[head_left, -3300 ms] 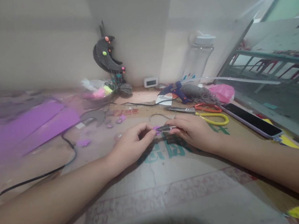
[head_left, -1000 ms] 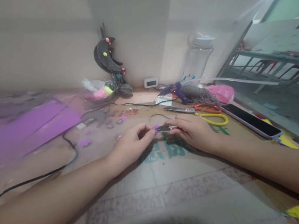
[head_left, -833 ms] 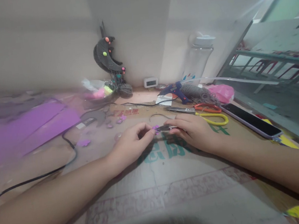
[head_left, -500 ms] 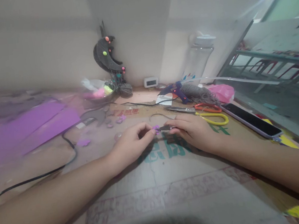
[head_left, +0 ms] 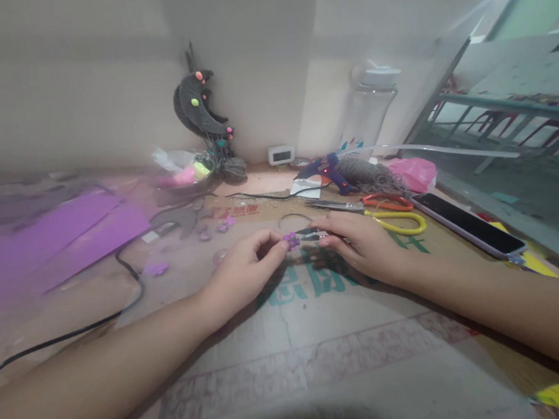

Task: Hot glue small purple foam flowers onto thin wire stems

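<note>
Pinched at its left edge in left hand [head_left: 251,259], between thumb and forefinger: small purple flower-shaped piece [head_left: 291,240], round-lobed, darker in patches, above brown cardboard [head_left: 315,328] with green lettering. Gripped in right hand [head_left: 369,243]: slender black-nosed pliers [head_left: 306,231], with tips parted just beside the flower.

One dark crescent ornament [head_left: 191,109] is by the wall [head_left: 255,60], with one white digital display [head_left: 281,154], clear lidded bottle [head_left: 370,118], blue glue gun [head_left: 329,168], grey yarn [head_left: 365,169], orange-and-yellow-handled scissors [head_left: 353,206] and dark-screened phone [head_left: 469,225].
</note>
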Demonstrator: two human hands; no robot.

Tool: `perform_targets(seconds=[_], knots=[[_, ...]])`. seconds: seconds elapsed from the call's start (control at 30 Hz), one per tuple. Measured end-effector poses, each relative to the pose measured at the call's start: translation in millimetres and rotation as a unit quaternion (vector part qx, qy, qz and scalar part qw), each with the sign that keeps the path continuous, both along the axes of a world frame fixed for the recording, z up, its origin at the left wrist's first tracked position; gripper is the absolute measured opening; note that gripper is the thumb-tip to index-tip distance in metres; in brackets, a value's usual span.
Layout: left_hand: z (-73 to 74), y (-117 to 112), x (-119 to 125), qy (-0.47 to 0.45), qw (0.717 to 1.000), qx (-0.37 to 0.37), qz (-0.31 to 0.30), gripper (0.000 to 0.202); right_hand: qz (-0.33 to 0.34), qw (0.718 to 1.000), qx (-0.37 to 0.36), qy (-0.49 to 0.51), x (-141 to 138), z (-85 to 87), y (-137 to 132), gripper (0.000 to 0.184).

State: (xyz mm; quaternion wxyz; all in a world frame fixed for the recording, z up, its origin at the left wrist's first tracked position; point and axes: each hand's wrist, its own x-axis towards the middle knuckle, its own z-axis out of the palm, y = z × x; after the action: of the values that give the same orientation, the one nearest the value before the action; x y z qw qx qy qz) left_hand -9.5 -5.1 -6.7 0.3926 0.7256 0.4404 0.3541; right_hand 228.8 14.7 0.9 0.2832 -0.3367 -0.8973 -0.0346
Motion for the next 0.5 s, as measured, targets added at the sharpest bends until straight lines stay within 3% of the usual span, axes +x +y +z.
perform_targets(seconds=[0.5], knots=[[1.2,-2.8,-0.9,0.008,1.0,0.022,0.004,0.025,-0.006,1.0,0.003,-0.024,-1.5,2.4,-2.0,0.038]])
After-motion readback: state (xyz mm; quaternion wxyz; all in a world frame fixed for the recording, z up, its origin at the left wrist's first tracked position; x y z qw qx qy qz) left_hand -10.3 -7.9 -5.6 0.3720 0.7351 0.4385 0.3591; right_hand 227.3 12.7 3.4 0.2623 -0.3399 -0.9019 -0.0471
